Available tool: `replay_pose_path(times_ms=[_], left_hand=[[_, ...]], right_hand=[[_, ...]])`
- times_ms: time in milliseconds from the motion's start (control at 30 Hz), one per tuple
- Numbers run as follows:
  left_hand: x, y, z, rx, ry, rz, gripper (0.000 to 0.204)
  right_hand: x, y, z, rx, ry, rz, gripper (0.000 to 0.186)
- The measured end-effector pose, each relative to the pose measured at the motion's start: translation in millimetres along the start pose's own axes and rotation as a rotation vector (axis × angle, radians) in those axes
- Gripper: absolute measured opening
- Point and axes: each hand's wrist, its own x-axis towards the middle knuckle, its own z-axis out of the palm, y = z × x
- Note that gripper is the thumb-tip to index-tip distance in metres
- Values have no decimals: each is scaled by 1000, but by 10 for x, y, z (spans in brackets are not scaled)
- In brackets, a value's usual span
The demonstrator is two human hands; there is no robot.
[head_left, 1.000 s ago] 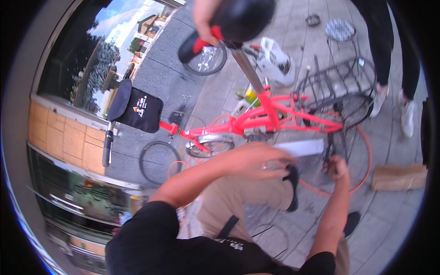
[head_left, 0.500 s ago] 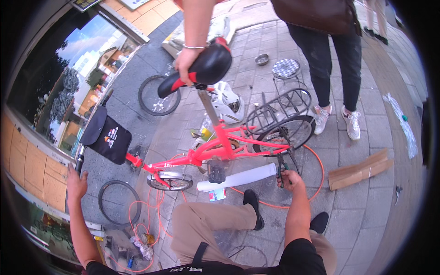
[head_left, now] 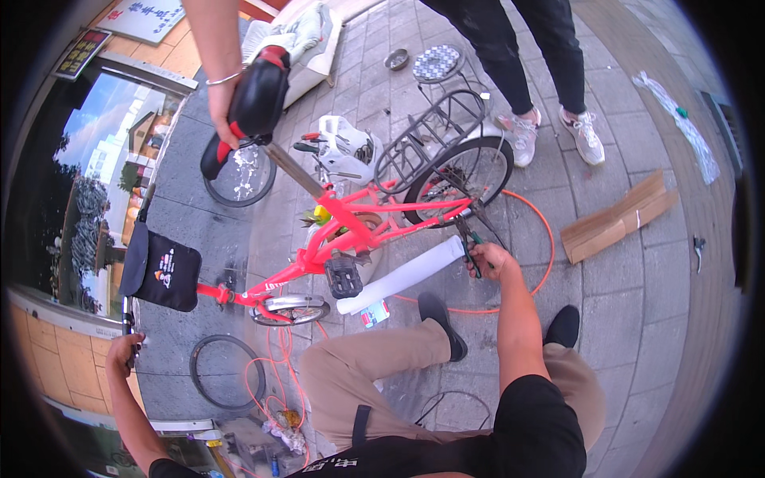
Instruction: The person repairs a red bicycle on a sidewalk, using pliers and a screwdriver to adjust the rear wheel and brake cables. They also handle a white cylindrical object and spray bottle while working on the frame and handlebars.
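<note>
A red small-wheeled bicycle stands across the view, front end to the left. My left hand is closed around the end of its handlebar, below a black front bag. Near the rear wheel, my right hand grips pliers with dark and green handles. Their jaws point up at the rear hub area; whether they bite on anything is too small to tell. Another person's hand holds the black and red saddle.
A white roll and an orange hose lie under the bicycle. Loose tyres are on the left. Behind stand a white tub of tools and a checked stool. Cardboard lies right, near the other person's shoes.
My view has shifted. My left fingers, looser at the handlebar grip before, are now wrapped round its end. My right hand keeps the pliers by the rear hub. The other person's hand stays on the saddle.
</note>
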Motion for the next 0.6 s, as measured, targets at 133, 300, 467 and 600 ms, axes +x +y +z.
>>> replay_pose_path(times_ms=[133,300,467,600], left_hand=[[183,-86,-78,103,-55,-31,18],[250,-248,1,91,35,34,11],[190,-379,-53,132,87,-84,12],[56,-441,-73,196,84,-85,14]], right_hand=[[8,18,-8,9,-12,4,11],[28,78,72,77,-29,30,9],[39,99,127,129,-68,48,10],[79,110,95,142,-65,68,10]])
